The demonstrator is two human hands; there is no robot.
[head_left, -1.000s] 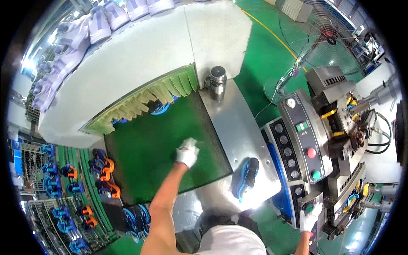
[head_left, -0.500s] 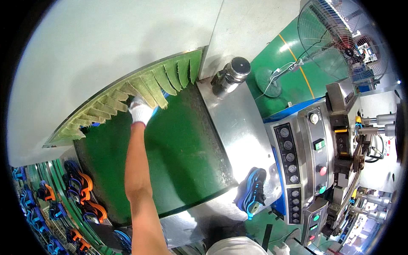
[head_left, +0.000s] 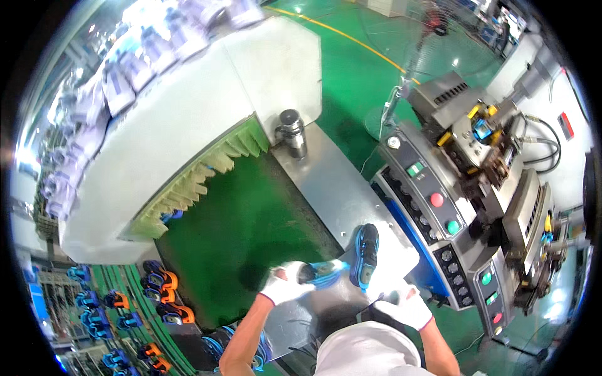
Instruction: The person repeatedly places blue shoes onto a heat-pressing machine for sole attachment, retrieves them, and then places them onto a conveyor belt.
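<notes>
Orange-trimmed dark shoes [head_left: 168, 296] sit well left of our left hand [head_left: 285, 285], folks, with the green flap curtain [head_left: 185, 188] beyond it and the green belt [head_left: 232, 216] stretching away from its fingers. And look at that left hand: white-gloved, closed around one end of a blue-and-black shoe [head_left: 325, 274], which juts out to its right! Just right of that catch, we have a second shoe [head_left: 365, 254] lying on the metal table [head_left: 332, 188]. Near that one, our gloved right hand [head_left: 406, 307] is half curled; whether it grips anything, we cannot tell. Right of it, we spot a control box [head_left: 492, 291] with coloured buttons.
</notes>
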